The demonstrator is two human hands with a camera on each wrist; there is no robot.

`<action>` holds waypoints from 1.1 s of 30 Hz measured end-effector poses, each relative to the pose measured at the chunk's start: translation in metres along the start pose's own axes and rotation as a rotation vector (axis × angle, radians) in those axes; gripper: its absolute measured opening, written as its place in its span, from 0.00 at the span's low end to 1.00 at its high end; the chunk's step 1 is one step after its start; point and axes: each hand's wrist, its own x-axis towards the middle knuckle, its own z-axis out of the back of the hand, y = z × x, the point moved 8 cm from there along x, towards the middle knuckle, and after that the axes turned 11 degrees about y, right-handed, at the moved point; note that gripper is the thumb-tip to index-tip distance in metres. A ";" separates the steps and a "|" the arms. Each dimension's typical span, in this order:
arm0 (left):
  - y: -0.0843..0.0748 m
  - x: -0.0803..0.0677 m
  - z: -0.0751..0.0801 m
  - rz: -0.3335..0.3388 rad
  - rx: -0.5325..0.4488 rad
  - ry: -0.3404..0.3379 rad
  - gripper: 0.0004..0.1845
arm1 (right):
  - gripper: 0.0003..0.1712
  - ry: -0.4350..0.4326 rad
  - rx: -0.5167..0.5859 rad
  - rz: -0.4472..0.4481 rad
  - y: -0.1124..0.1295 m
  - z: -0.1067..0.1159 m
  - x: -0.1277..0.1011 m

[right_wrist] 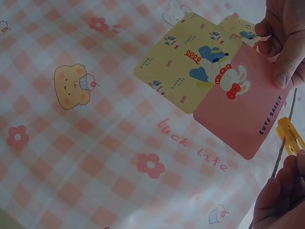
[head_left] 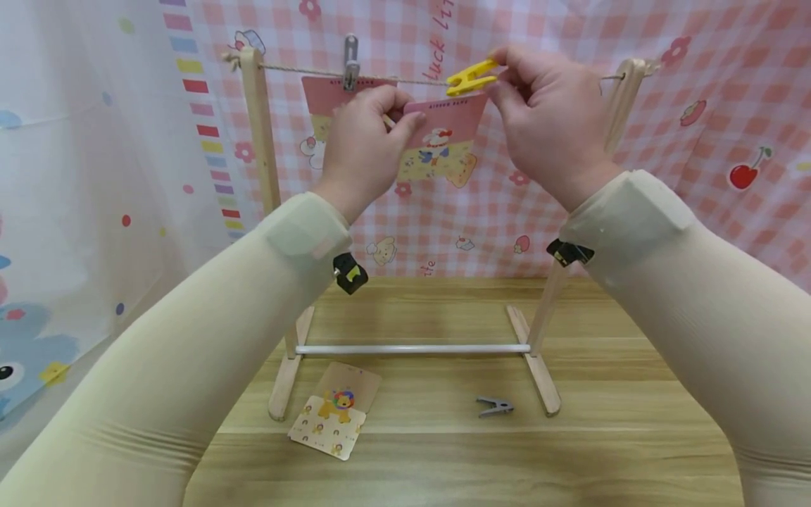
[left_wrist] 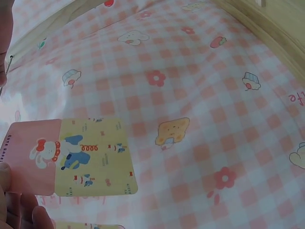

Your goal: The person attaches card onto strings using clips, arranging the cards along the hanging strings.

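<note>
A pink and yellow rabbit card (head_left: 437, 137) is pinched at its left edge by my left hand (head_left: 364, 151), just under the string (head_left: 418, 81). In the right wrist view, "CUTE RABBIT" is printed along the card's (right_wrist: 238, 109) pink end. My right hand (head_left: 554, 116) pinches the handles of a yellow clothespin (head_left: 472, 77), whose tips are at the string, close above the card's top edge. Left of it, a grey clothespin (head_left: 350, 63) clips a second pink and yellow card (head_left: 317, 95) to the string; my left hand partly hides that card.
The string runs between two wooden posts (head_left: 260, 127) joined low down by a white rod (head_left: 412, 349). On the wooden table (head_left: 431, 458) lie a lion card (head_left: 336, 412) at front left and a grey clothespin (head_left: 494, 406) at right. A checked cloth (head_left: 456, 218) hangs behind.
</note>
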 end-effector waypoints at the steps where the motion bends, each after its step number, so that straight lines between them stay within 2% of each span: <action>1: 0.000 0.000 0.000 0.002 0.003 0.000 0.14 | 0.15 0.005 0.000 0.007 0.000 -0.001 0.000; 4: 0.000 0.001 0.000 0.001 0.028 -0.003 0.14 | 0.15 0.016 -0.020 0.033 0.002 -0.002 0.000; 21: 0.006 -0.002 -0.006 -0.013 0.003 0.005 0.14 | 0.17 0.095 -0.132 0.062 0.006 -0.010 0.000; 33: 0.009 -0.005 -0.009 -0.028 0.027 0.005 0.14 | 0.17 0.086 -0.145 0.060 0.006 -0.015 -0.004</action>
